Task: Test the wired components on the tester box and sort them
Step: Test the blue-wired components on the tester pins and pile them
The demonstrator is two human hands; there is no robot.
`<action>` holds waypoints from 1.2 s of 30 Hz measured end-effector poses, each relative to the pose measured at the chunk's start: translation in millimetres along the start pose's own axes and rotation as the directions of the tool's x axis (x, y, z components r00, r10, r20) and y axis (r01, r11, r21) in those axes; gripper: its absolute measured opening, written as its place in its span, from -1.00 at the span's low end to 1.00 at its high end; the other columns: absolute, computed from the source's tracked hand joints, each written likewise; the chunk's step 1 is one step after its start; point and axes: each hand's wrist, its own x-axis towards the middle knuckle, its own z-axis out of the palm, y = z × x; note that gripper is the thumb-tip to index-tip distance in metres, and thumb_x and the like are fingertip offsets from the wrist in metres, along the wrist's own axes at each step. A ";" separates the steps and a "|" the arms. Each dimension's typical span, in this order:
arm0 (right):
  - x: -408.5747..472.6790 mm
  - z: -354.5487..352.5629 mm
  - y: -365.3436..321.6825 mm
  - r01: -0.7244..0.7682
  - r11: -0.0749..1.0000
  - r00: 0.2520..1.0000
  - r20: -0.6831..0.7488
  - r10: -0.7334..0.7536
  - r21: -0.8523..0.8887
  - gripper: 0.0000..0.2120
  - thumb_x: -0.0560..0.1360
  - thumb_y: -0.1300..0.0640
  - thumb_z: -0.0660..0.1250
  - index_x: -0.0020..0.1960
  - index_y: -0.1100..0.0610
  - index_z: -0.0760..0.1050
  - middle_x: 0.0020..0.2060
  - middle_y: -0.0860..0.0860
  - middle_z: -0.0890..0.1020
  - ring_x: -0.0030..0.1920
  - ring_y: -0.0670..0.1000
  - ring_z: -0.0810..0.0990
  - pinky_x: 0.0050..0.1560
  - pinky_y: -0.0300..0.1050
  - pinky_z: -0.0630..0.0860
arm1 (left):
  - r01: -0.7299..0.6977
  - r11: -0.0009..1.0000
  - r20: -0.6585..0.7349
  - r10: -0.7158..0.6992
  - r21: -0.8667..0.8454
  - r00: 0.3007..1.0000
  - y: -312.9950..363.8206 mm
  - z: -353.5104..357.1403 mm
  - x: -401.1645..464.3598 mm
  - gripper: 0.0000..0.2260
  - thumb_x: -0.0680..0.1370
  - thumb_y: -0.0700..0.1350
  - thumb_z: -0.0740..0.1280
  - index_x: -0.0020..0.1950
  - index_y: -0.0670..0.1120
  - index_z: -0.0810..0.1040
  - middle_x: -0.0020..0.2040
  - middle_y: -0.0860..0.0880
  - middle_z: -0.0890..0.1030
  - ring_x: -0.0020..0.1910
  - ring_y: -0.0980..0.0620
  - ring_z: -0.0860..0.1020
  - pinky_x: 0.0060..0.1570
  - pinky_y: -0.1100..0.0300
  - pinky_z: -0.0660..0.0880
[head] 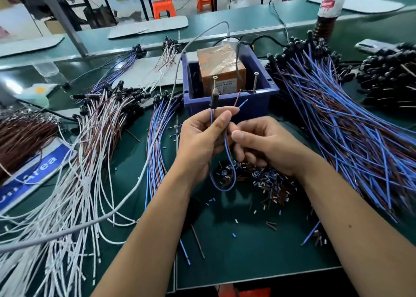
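While one wired component (213,98) is held upright just in front of the blue tester box (229,98), mid-test by the look of it: left hand (202,139) pinching its blue and brown leads between thumb and fingers, bare lead ends (242,101) pointing toward the two upright screws (215,85) on the box, apparently not yet touching. Right hand (267,146) beside it, fingers curled, holding what cannot be told. Large blue-wired pile (337,121) to the right, probably still waiting; smaller bundles (108,116) to the left, likely already sorted. Clipped wire scraps (265,182) on the green mat (247,251). Much evidently left.
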 end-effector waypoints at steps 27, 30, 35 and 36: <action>1.9 -5.0 -2.5 0.174 0.985 0.884 -0.438 -0.165 -0.019 -0.87 0.61 0.25 0.40 -0.11 0.23 0.65 -0.41 0.08 0.56 -0.53 -0.07 0.38 -0.61 -0.29 0.22 | 0.102 0.971 0.062 -0.118 0.214 0.991 0.4 -5.2 1.1 -0.90 0.51 -0.16 0.42 -0.21 -0.09 0.63 -0.47 -0.01 0.45 -0.53 0.11 0.33 -0.53 0.35 0.24; 1.8 -3.4 -2.3 0.184 0.982 0.874 -0.451 -0.183 -0.043 -0.85 0.61 0.25 0.39 -0.12 0.22 0.65 -0.41 0.08 0.54 -0.53 -0.06 0.36 -0.61 -0.28 0.22 | 0.091 0.975 0.067 -0.106 0.203 0.992 0.0 -5.6 1.5 -0.91 0.51 -0.17 0.42 -0.20 -0.12 0.62 -0.47 -0.02 0.45 -0.53 0.11 0.34 -0.54 0.36 0.25; 1.7 -0.7 -0.4 0.204 0.977 0.858 -0.470 -0.206 -0.055 -0.84 0.62 0.26 0.38 -0.13 0.21 0.65 -0.42 0.06 0.55 -0.54 -0.06 0.36 -0.60 -0.28 0.22 | 0.074 0.977 0.070 -0.090 0.199 0.994 0.4 -5.3 2.0 -0.89 0.51 -0.19 0.42 -0.22 -0.10 0.63 -0.47 -0.03 0.45 -0.53 0.10 0.32 -0.54 0.35 0.25; 1.5 -0.7 -0.2 0.209 0.976 0.856 -0.472 -0.210 -0.055 -0.84 0.62 0.26 0.38 -0.12 0.22 0.64 -0.42 0.06 0.55 -0.54 -0.06 0.37 -0.60 -0.28 0.22 | 0.073 0.978 0.070 -0.088 0.196 0.994 0.5 -5.2 2.2 -0.89 0.51 -0.19 0.41 -0.22 -0.10 0.63 -0.47 -0.03 0.45 -0.53 0.10 0.33 -0.54 0.35 0.26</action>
